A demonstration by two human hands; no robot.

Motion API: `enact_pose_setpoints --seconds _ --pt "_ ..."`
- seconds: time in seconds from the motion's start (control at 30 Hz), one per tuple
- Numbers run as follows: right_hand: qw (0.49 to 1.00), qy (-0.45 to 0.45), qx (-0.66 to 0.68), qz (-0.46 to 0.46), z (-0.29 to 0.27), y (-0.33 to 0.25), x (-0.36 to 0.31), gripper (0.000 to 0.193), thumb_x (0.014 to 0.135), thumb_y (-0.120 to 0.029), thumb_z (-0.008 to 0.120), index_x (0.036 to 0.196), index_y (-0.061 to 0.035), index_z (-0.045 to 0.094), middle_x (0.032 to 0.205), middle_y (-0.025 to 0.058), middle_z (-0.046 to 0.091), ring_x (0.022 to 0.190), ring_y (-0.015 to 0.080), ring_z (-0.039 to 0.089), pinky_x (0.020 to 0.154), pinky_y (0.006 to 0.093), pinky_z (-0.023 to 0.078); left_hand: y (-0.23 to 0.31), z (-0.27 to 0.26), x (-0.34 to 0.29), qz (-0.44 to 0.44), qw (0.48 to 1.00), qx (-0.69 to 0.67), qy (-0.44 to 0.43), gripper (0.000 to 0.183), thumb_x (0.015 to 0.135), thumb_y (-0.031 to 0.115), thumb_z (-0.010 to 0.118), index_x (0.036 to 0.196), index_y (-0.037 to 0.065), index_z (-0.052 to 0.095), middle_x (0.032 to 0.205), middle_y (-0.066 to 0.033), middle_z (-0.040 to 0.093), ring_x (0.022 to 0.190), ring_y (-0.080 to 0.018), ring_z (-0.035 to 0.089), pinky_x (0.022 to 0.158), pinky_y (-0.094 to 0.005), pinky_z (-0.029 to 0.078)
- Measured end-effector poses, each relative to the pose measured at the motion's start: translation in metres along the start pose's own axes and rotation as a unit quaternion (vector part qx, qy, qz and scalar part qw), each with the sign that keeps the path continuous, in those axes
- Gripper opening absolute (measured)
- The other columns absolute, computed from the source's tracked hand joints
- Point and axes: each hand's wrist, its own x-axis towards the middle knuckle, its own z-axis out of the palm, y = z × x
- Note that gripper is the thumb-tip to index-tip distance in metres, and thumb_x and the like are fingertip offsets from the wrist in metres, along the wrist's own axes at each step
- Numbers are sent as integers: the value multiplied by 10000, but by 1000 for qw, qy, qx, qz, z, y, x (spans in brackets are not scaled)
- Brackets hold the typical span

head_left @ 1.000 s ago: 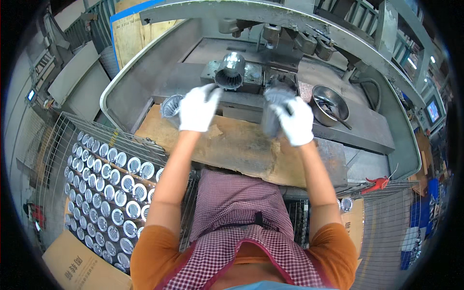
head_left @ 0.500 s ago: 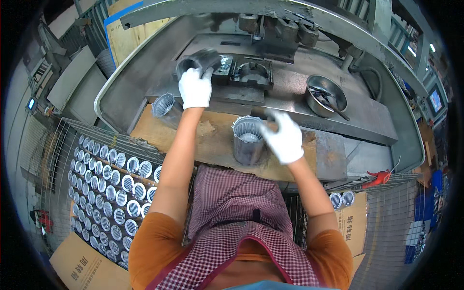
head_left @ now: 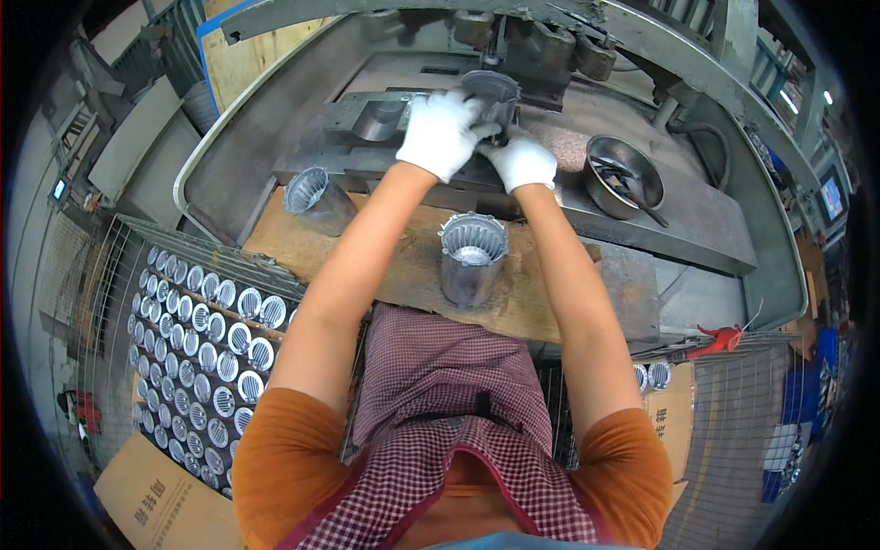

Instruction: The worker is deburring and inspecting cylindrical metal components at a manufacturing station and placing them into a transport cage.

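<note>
My left hand, in a white glove, is closed on the left side of a dark grey metal cup with a rough, toothed rim. The cup is tilted over the machine's clamping fixture. Against its lower right side, my gloved right hand has its fingers curled in, partly hidden behind the cup. A similar finned metal cup stands upright on the wooden board in front of me. Another such cup leans at the board's left end. A half-round fixture block shows left of my left hand.
A steel bowl with dark tools or scraps sits right of the fixture. Pinkish granular material lies beside it. Machine heads hang above. Rows of finned round parts fill the lower left. A red air gun hangs at right.
My left hand has carried the cup from the left side of the fixture rightward. My right hand has gone from beside the standing cup up to the carried one.
</note>
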Motion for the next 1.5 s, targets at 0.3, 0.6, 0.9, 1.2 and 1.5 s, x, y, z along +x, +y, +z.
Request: enact_pose_setpoints --seconds 0.3,0.6,0.9,1.2,1.5 --pt "991 -70 -108 27 19 7 16 545 818 -579 555 1048 -101 683 1066 177 661 995 347 632 849 441 493 -123 -82 -62 -288 957 -33 -28 512 887 535 462 889 93 720 923 -169 674 909 -341 630 819 -413 480" --pt "995 -23 -91 24 -7 1 -15 554 837 -589 529 1025 -89 678 1048 179 661 1008 359 618 857 434 481 -147 -59 -124 -374 850 22 -370 638 873 596 390 1128 75 657 1170 -135 637 1083 -370 588 946 -409 440" --pt "973 181 -56 132 -111 136 -186 374 870 -385 614 1003 -43 686 993 156 677 928 325 642 820 369 482 -116 -82 -93 -530 598 -588 129 339 882 285 595 1056 2 663 1025 -94 664 882 -220 624 811 -342 489" --pt "910 280 -185 242 -136 232 -249 415 877 -435 592 976 -48 704 943 151 689 838 332 659 735 393 500 -88 37 -43 -331 934 -119 60 316 844 298 601 946 6 665 1054 -209 618 916 -424 590 831 -423 478" --pt "889 298 -220 269 -129 235 -254 399 871 -435 592 931 -62 719 887 135 693 767 327 662 673 395 511 -105 23 -33 -192 942 -5 -276 622 908 513 473 1360 87 457 1379 -205 451 1188 -383 500 952 -400 439"
